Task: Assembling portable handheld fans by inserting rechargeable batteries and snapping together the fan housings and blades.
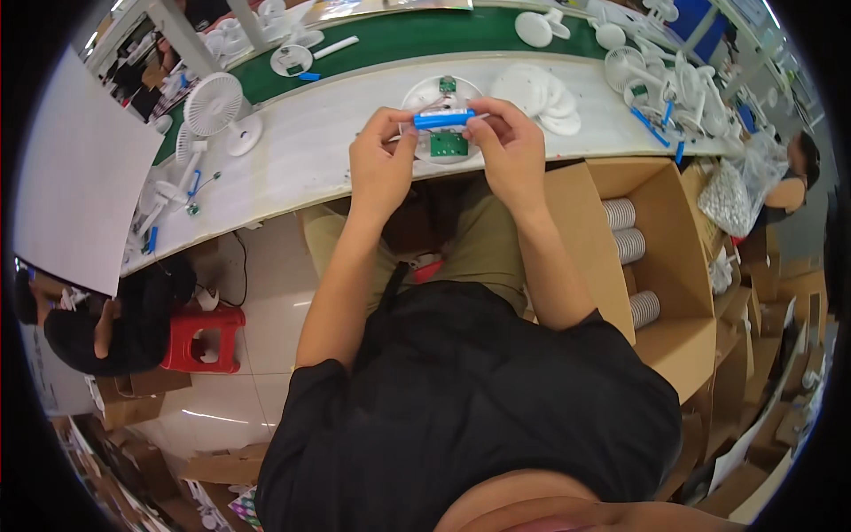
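Observation:
A blue cylindrical battery (445, 120) lies crosswise between my two hands, above a round white fan base (417, 93) on the table. My left hand (383, 164) pinches its left end between thumb and fingers. At the other end, my right hand (510, 151) grips it in the same way. Just below the battery a green circuit board (448, 144) shows in the base, and a smaller green board (448, 84) sits near the far rim. Thin wires run by the battery, partly hidden by my fingers.
White discs (536, 93) lie right of the base. An assembled white fan (213, 105) stands at the left, and fan parts with blue batteries crowd the right. By my right side is an open cardboard box (669, 222) holding stacked round parts. A person sits at the lower left near a red stool (206, 340).

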Demonstrator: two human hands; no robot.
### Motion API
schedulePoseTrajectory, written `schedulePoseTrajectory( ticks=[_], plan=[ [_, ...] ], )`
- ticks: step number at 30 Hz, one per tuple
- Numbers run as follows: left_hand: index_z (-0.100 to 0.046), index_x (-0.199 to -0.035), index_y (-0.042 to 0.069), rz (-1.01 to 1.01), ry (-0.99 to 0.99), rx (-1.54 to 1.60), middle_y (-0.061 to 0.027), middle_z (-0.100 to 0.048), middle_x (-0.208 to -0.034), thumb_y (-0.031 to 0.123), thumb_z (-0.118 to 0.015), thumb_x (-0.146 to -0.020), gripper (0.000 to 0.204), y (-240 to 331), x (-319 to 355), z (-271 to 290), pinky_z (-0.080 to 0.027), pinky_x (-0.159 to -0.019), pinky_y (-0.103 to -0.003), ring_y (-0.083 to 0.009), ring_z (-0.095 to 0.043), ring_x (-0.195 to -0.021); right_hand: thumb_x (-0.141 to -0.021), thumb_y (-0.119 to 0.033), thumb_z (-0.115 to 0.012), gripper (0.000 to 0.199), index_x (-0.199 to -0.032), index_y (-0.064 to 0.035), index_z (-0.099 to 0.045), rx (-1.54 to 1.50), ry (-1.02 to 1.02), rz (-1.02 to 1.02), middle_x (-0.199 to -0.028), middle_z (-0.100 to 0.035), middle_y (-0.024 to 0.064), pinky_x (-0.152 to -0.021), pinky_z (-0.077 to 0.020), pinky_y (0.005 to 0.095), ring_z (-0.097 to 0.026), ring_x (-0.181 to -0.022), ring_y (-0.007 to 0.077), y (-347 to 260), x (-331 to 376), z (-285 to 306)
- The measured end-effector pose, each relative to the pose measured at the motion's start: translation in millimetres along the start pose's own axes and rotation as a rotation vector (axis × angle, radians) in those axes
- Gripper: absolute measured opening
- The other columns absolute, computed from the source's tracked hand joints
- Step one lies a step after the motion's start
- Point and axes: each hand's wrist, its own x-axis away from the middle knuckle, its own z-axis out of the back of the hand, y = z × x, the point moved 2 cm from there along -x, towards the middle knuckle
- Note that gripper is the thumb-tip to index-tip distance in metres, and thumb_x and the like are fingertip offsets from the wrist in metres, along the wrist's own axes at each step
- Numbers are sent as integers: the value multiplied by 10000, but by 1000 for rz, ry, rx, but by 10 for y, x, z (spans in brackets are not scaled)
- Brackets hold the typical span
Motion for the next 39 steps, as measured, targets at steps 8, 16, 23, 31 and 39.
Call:
schedulePoseTrajectory(
  ticks=[8, 16, 23, 31, 39],
  plan=[
    [-618, -1039, 12, -69, 65, 32, -70, -651, -795, -42, -559, -875, 182, 137, 47, -144, -394, -538, -192, -71, -466, -591, -849, -86, -655, 173, -1000, -5, -676, 465, 105, 256, -914, -638, 75, -765, -456, 283, -555, -859, 176, -143, 12, 97],
    [-618, -1019, 10, -41, 24, -17, -58, -634, -777, -28, -602, -870, 155, 129, -39, -268, -394, -545, -183, -63, -473, -601, -874, -116, -653, 150, -988, -25, -681, 360, 134, 185, -982, -601, 56, -769, -444, 286, -539, -884, 165, 80, -158, 249],
    [-608, -972, 7, -46, 82, -61, -46, -610, -777, -7, -659, -867, 117, -3, -251, 60, -401, -576, -171, -59, -481, -627, -902, -81, -623, 144, -1022, -23, -679, 264, -18, 50, -1032, -598, 53, -763, -451, 240, -543, -845, 135, 344, -330, -68],
    [-597, -956, -1, 24, 105, 37, -70, -627, -838, 0, -679, -871, 118, -284, -336, 70, -430, -610, -180, -74, -516, -686, -896, -26, -602, 218, -1104, 0, -662, -233, -56, -154, -1078, -594, 59, -771, -441, 220, -528, -820, 120, 656, -321, -3],
    [-593, -959, 17, -1, 49, 75, -116, -680, -894, 71, -699, -885, 140, -227, -403, 230, -484, -640, -209, -119, -605, -758, -882, 7, -599, 246, -1119, -2, -664, -204, -58, 45, -1063, -595, 57, -737, -433, 215, -516, -796, 115, 520, -308, -150]
  ],
)
